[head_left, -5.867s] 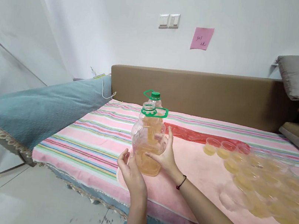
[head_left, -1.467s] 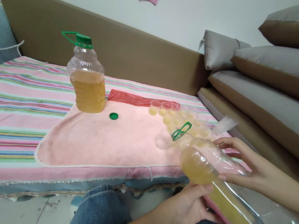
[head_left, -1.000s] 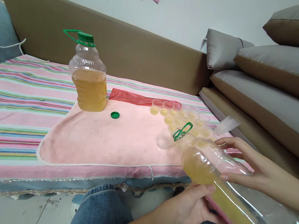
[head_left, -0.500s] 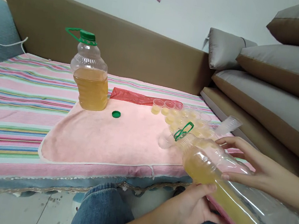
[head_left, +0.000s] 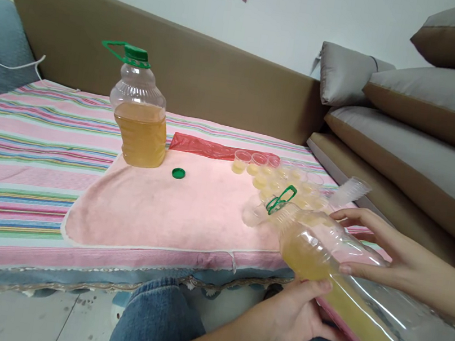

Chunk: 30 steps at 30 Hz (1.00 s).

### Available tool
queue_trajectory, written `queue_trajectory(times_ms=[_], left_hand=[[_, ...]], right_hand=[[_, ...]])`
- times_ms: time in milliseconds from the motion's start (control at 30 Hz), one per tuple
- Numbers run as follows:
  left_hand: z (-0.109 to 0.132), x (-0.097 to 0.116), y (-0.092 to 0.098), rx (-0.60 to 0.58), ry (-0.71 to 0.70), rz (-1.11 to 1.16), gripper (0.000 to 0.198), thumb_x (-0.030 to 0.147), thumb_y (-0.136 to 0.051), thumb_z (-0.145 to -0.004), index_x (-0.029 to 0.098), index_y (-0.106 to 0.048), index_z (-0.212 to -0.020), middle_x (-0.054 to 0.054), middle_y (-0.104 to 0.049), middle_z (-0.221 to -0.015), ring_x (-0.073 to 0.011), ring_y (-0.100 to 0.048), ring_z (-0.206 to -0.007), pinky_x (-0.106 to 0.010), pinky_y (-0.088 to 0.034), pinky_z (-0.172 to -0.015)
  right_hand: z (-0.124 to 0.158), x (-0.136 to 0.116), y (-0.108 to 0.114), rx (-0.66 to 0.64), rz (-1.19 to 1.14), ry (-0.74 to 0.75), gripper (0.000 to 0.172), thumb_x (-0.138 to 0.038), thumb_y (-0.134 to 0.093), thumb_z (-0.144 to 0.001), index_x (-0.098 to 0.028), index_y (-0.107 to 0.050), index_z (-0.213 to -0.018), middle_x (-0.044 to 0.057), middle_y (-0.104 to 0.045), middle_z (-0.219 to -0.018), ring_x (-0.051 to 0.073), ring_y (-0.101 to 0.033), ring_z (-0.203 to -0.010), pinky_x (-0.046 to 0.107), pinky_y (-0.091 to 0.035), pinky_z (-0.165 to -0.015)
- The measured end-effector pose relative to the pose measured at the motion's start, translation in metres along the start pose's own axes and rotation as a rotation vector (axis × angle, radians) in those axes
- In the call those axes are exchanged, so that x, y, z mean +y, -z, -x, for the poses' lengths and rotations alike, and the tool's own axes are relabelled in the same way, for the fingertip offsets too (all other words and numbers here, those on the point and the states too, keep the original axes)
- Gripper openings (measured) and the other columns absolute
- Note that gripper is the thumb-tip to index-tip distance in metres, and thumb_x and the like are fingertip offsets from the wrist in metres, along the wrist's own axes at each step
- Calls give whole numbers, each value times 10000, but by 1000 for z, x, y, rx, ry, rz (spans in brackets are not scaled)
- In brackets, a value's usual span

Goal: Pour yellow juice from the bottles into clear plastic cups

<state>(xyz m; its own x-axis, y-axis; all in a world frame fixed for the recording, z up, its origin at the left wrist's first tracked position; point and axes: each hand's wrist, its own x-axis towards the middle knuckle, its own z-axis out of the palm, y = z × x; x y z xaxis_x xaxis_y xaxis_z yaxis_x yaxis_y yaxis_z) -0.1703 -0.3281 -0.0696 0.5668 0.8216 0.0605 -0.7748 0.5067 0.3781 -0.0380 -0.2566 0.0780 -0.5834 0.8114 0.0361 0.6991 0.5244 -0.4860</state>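
Observation:
A large clear plastic bottle [head_left: 364,310] of yellow liquid lies tilted across my hands, its neck pointing left and down. My left hand [head_left: 300,312] supports it from below, thumb against its side. From above, my right hand [head_left: 378,247] grips the bottle's upper side. The uncapped mouth, with a green carry ring [head_left: 283,200] around the neck, is at a small clear cup [head_left: 253,214] on the pink cloth. Just behind stand several small cups [head_left: 268,182] holding yellow liquid, partly hidden by the bottle. A stack of clear cups [head_left: 350,192] lies tilted beyond my right hand.
A second big bottle [head_left: 143,132], green-capped and partly full, stands at the left. A loose green cap [head_left: 178,173] lies on the pink cloth [head_left: 153,210]. Behind it is a red plastic bag [head_left: 203,147]. Stacked cushions [head_left: 423,143] rise at the right, and a brown backrest [head_left: 223,84] runs behind.
The view has shifted very slightly. Both hands keep the bottle tilted at the cup, and the liquid there appears slightly more visible.

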Motion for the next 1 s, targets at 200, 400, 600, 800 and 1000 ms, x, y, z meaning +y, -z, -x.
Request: queue_trajectory(times_ms=[200,400,600,800,1000], left_hand=[[-2,-2,2,-2,12,-1,709,552,-814,-562,158,-647,-1128,-183,-604,-1290,-417,-486,-1271,-684,-348,-1023],[1,1,-2,0,4,6,720,553,-827,-540,172,-642,-1122,-179,-591,-1299,-426,-480,-1270,-695,-330,-1020],[1,1,-1,0,13,0,708,554,-824,-540,162,-648,-1103,-185,-599,-1281,-426,-485,-1262,-687,-336,-1017],[-1,-1,0,18,23,13,731,556,-842,-500,159,-654,-1085,-191,-580,-1317,-434,-488,-1260,-689,-341,-1014],[-1,-1,0,4,10,15,699,549,-833,-533,170,-658,-1093,-172,-529,-1411,-426,-482,-1271,-679,-351,-1021]], right_hand=[[0,-4,0,-10,1,-33,542,-562,-729,-732,-387,-520,-1201,6,-557,-1308,267,-540,-1217,413,-485,-1022],[-1,1,-1,1,7,-9,547,-561,-729,-731,-403,-515,-1208,-3,-546,-1322,269,-530,-1233,417,-484,-1024],[0,-1,0,-7,13,-28,549,-576,-714,-735,-397,-509,-1212,7,-548,-1325,284,-528,-1239,451,-476,-1032],[-1,-5,0,-10,-5,-41,537,-570,-723,-728,-384,-519,-1188,16,-553,-1297,274,-552,-1202,445,-491,-1018],[-3,-12,1,-2,-15,-58,544,-595,-733,-696,-358,-556,-1153,40,-577,-1264,295,-551,-1204,478,-483,-1022]])
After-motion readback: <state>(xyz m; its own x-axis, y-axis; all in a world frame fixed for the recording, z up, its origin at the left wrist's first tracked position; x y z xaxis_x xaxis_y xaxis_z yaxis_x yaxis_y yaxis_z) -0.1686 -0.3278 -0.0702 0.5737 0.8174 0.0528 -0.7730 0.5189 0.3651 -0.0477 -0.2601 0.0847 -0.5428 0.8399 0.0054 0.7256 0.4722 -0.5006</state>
